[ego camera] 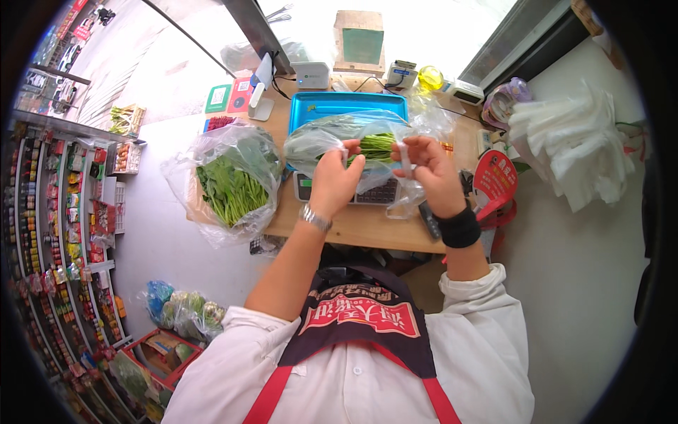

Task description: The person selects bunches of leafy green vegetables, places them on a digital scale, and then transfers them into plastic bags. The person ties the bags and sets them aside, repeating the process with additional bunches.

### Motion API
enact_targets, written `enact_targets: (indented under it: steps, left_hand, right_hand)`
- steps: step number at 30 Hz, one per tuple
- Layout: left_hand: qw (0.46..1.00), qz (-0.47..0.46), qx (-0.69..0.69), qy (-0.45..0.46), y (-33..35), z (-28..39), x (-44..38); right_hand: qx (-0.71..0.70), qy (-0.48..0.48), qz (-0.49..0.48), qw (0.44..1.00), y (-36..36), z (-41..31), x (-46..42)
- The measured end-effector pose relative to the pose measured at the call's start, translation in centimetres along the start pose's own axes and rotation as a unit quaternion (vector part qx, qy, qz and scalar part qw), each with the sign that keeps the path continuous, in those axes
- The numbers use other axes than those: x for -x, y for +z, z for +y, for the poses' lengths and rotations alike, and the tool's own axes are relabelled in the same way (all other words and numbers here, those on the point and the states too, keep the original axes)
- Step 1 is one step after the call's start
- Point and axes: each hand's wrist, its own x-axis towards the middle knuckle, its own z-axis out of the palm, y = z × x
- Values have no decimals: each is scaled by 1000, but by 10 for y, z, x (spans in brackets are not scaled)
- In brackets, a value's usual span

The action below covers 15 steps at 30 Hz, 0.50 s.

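My left hand pinches one side of the mouth of a clear plastic bag. On the other side, my right hand grips a handle of the same bag between thumb and fingers. Green leafy vegetables lie inside, their stems showing through the opening between my hands. Beneath the bag is a blue tray on a digital scale, whose keypad is partly covered by plastic. To the left, a second clear bag stands open around a bunch of leafy greens.
White plastic bags hang at the right, near a red hand fan. Small devices and a green code sign line the back of the wooden table. Stocked shelves and bagged vegetables are at the left.
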Motion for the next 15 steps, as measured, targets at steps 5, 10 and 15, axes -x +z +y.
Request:
enact_targets:
  steps: [5, 10, 15]
  left_hand:
    - [978, 83, 180, 62, 24, -8, 41]
    - [883, -38, 465, -44, 22, -26, 39]
    - [897, -156, 413, -13, 1, -33, 20]
  right_hand:
    - [118, 15, -12, 993, 49, 31, -5]
    - [172, -26, -11, 985, 64, 53, -3]
    - [514, -238, 6, 824, 66, 47, -7]
